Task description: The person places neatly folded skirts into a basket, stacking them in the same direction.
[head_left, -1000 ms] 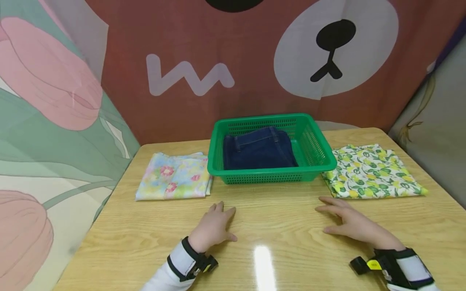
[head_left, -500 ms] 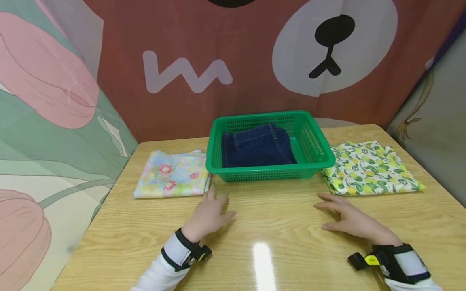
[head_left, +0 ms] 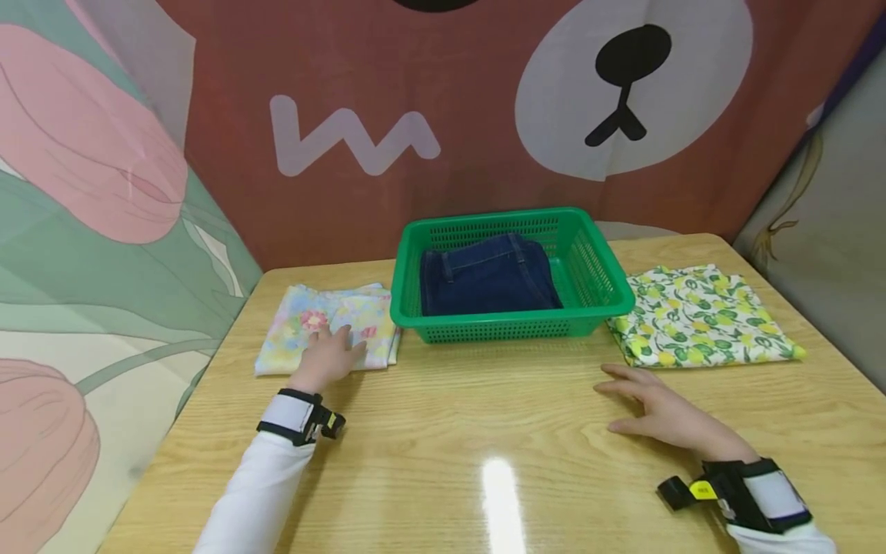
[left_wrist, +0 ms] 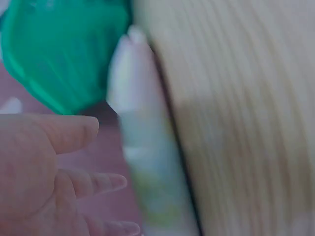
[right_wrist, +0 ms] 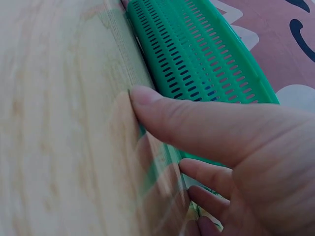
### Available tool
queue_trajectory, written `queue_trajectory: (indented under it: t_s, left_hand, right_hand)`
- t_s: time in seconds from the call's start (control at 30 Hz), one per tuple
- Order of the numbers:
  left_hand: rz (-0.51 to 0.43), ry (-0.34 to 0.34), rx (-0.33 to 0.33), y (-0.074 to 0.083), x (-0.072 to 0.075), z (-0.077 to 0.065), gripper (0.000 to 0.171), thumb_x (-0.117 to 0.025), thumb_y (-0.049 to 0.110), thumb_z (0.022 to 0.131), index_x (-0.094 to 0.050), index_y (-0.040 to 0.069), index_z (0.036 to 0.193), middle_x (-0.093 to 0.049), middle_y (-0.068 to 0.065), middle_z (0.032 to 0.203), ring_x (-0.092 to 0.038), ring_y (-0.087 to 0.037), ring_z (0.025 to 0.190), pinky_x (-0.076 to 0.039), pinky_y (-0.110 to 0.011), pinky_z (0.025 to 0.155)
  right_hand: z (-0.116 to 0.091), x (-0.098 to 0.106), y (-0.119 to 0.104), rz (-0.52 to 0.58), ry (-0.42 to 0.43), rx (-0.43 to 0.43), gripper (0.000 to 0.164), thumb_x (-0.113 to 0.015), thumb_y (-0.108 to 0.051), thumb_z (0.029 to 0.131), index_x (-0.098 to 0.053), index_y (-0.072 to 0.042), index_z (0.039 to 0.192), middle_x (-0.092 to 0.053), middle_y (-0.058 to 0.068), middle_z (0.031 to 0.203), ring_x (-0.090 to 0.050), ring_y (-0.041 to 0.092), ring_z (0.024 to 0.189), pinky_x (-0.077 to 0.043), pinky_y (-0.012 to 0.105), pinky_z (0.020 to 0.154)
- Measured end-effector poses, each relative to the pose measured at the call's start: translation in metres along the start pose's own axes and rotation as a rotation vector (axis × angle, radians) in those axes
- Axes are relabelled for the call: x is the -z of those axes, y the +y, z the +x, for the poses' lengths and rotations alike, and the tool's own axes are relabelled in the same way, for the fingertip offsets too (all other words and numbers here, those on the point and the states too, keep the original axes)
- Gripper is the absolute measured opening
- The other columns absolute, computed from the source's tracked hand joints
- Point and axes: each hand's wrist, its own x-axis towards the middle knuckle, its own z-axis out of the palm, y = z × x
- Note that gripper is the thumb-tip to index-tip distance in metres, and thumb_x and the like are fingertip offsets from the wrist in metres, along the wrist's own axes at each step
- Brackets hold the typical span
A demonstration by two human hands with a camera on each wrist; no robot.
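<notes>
My left hand [head_left: 325,360] reaches over the front of a folded pastel floral cloth [head_left: 377,308], fingers spread. In the left wrist view that hand [left_wrist: 44,167] hovers beside the blurred edge of the same cloth [left_wrist: 152,162], holding nothing. Toward the right, my right hand [head_left: 657,412] rests near the table surface, fingers loosely extended, in front of a folded lemon-print cloth [head_left: 706,319]. The right wrist view has this hand's thumb tip [right_wrist: 145,96] down by the wood. Between the cloths stands a green plastic basket [head_left: 512,327] with folded dark blue jeans [head_left: 487,281] inside.
The wooden table [head_left: 429,446] ends at the back against a hanging brown cloth [head_left: 332,215] printed with a cartoon bear. The basket's right front corner overlaps the lemon-print cloth in the head view. A grey printed drape [head_left: 831,223] borders the right side.
My left hand has moved left and forward from the bare table to over the floral cloth. The right hand has stayed almost where it was. Cloths, basket and jeans have not moved.
</notes>
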Motion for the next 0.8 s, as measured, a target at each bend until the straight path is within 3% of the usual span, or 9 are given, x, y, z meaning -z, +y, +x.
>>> queue_trajectory:
  t_s: [0.13, 0.33, 0.47, 0.67, 0.8]
  left_hand:
    - [0.067, -0.019, 0.035, -0.018, 0.006, 0.012, 0.065, -0.049, 0.035, 0.110, -0.040, -0.011, 0.156, -0.027, -0.052, 0.155, -0.023, -0.072, 0.146, -0.032, -0.083, 0.113]
    - [0.125, -0.036, 0.049, -0.029, 0.011, 0.025, 0.064, -0.055, 0.034, 0.108, -0.043, -0.012, 0.151, -0.031, -0.054, 0.149, -0.028, -0.071, 0.143, -0.036, -0.082, 0.110]
    - [0.118, -0.072, 0.036, -0.037, 0.011, 0.032, 0.068, -0.059, 0.036, 0.106, -0.043, -0.015, 0.148, -0.034, -0.053, 0.150, -0.030, -0.072, 0.141, -0.037, -0.078, 0.112]
    - [0.085, -0.137, 0.017, -0.039, 0.018, 0.033, 0.083, -0.063, 0.038, 0.103, -0.032, -0.016, 0.157, -0.028, -0.049, 0.159, -0.025, -0.074, 0.144, -0.027, -0.077, 0.120]
    - [0.071, -0.126, 0.019, -0.038, 0.019, 0.031, 0.089, -0.067, 0.040, 0.100, -0.030, -0.017, 0.157, -0.031, -0.047, 0.159, -0.030, -0.071, 0.145, -0.031, -0.074, 0.120]
  right_hand:
    - [0.000, 0.000, 0.000, 0.008, -0.001, 0.000, 0.055, -0.088, -0.019, 0.086, -0.070, 0.002, 0.134, -0.046, 0.038, 0.153, -0.039, 0.063, 0.138, -0.041, 0.079, 0.104]
    - [0.000, -0.001, -0.001, 0.013, 0.002, -0.003, 0.054, -0.088, -0.019, 0.087, -0.070, 0.002, 0.134, -0.046, 0.038, 0.153, -0.038, 0.064, 0.139, -0.040, 0.080, 0.104]
    - [0.000, -0.001, -0.002, 0.014, 0.008, 0.001, 0.054, -0.087, -0.019, 0.088, -0.070, 0.002, 0.134, -0.046, 0.038, 0.153, -0.038, 0.064, 0.139, -0.039, 0.080, 0.104]
    - [0.000, 0.000, -0.003, 0.020, 0.004, -0.005, 0.054, -0.087, -0.020, 0.089, -0.069, 0.001, 0.135, -0.046, 0.038, 0.154, -0.037, 0.064, 0.140, -0.039, 0.080, 0.105]
    - [-0.001, 0.000, -0.004, 0.017, 0.009, -0.002, 0.053, -0.087, -0.020, 0.088, -0.069, 0.001, 0.134, -0.046, 0.037, 0.154, -0.037, 0.063, 0.140, -0.040, 0.079, 0.105]
